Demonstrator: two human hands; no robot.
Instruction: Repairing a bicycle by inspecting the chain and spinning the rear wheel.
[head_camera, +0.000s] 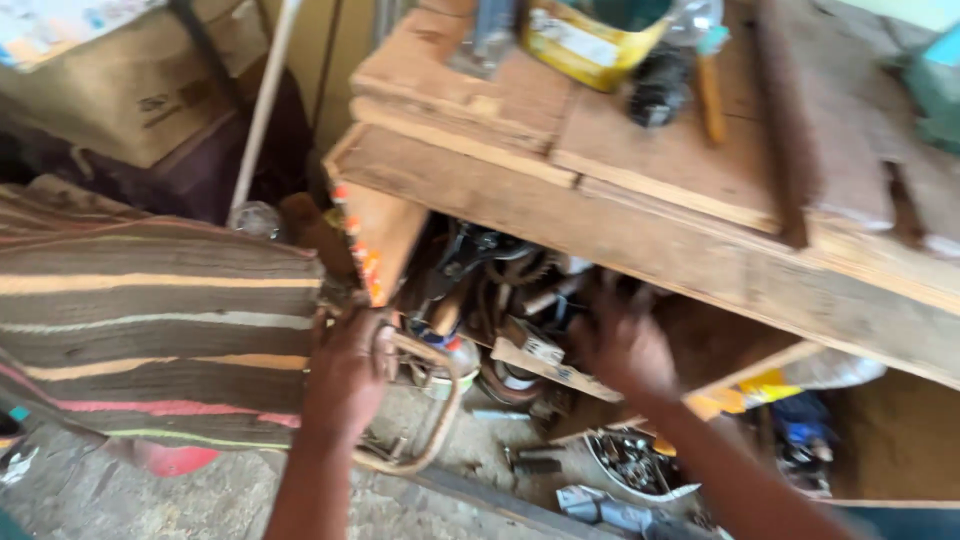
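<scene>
- Under the wooden workbench (640, 235), in its dark lower space, both hands are at work among a heap of metal parts (505, 280).
- Left hand (345, 375): closed around a bent, rusty metal loop (430, 440), a frame-like piece of rod whose lower end curves down toward the dusty floor (150, 500); the fingers wrap the upper part of the loop.
- Right hand (625, 345): reaching into the shelf space, fingers spread and blurred; I cannot tell whether it grips anything, though it touches or hovers just above the pile of parts.
- Between the hands: a small wooden offcut (540, 362) lying tilted, and a round tin (450, 372) just behind the loop; its contents are hidden.
- Below the right forearm: a white bowl (640, 470) on the floor, filled with small dark metal bits, too blurred to name singly.
- Beside the bowl, at the bottom edge, a grey power tool (610, 510) lies on its side.
- On the benchtop: a yellow tub (590, 35) with a dark teal inside; what it holds cannot be made out.
- At the left: a striped cloth (150, 320) draped in folds, with a cardboard box (120, 85) behind it.
</scene>
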